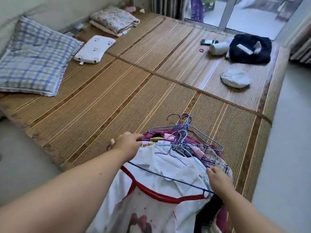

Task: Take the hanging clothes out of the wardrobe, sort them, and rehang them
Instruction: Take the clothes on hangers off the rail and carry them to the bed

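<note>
A pile of clothes on wire hangers (181, 145) lies at the near edge of the bamboo bed mat (104, 91). On top is a white shirt with red trim (151, 199) on a blue hanger. Pink, maroon and checked garments lie beneath, with purple and blue hanger hooks (181, 121) sticking up together. My left hand (126, 145) grips the left side of the pile at a hanger. My right hand (218, 180) holds the right end of the blue hanger and the cloth there.
A checked pillow (33, 61), a small white pillow (94, 49) and a folded floral quilt (114, 21) lie at the far left. A dark bag (250, 49), phone (209, 42), white bottle (218, 47) and white cloth (235, 78) sit at the far right. Glass door behind.
</note>
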### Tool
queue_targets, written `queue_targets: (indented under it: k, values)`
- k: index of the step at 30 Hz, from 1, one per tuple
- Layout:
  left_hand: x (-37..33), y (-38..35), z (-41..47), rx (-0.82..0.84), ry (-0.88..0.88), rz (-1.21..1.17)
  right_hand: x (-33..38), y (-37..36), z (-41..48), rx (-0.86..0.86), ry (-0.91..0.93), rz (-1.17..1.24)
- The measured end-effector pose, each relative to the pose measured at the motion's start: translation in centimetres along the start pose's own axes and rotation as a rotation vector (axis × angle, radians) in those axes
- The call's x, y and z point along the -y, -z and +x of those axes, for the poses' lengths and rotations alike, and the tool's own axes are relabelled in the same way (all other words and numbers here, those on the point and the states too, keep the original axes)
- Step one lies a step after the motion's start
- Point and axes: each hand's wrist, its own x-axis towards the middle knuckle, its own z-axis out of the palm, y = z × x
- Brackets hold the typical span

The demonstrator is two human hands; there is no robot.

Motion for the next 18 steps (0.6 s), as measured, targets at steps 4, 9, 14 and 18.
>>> queue_targets:
  k: [4, 9, 14, 18]
  values:
    - [1.0, -1.3, -0.8, 0.071, 0.000, 0.061, 0.8, -1.1, -0.1, -0.001, 0.045, -0.079]
    - [4.1, -0.6, -4.3, 0.068, 0.079, 0.011, 7.4, -3.3, -2.6, 0.066, 0.362, -0.212]
    - [9.2, 4.1, -10.1, -0.027, 0.132, -0.096, 17.6, -5.4, -8.8, 0.100, 0.771, -0.280]
    - [14.7, 9.0, -17.5, -0.195, 0.203, -0.112, 25.1, -7.5, -16.6, 0.092, 1.101, -0.320]
